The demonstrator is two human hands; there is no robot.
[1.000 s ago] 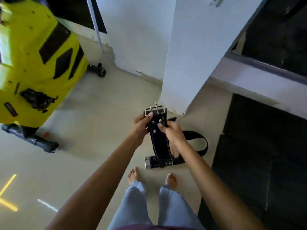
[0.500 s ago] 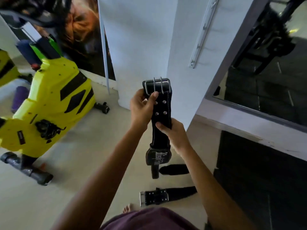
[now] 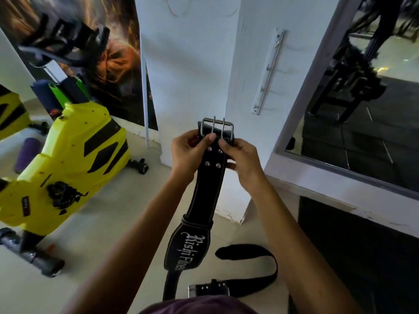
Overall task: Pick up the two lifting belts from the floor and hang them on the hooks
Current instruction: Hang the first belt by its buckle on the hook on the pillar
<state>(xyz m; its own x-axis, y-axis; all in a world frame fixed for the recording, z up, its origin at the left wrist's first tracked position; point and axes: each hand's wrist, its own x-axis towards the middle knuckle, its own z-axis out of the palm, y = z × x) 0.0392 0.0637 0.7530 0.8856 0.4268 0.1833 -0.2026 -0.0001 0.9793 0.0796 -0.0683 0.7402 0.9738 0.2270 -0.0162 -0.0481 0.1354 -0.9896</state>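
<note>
Nearest me, the second lifting belt (image 3: pixel 247 271) lies curled on the floor (image 3: pixel 102 234). My left hand (image 3: pixel 188 152) and right hand (image 3: pixel 242 158) both grip the first lifting belt (image 3: pixel 209 177) just under its buckle (image 3: pixel 216 128) — it hangs down. Beyond, the hook rail (image 3: pixel 267 71) on the pillar (image 3: pixel 283 75).

A matt black, leather-like finish with pale stitching was seen on the held belt (image 3: pixel 209 177), with a bright metal buckle (image 3: pixel 217 128) and rivets at its top. Below it, the second belt (image 3: pixel 249 275) looked like dull black leather. Left of it, glossy yellow plastic covered the exercise bike (image 3: pixel 68 159). Above it, the hook rail (image 3: pixel 267 71) looked metallic.
</note>
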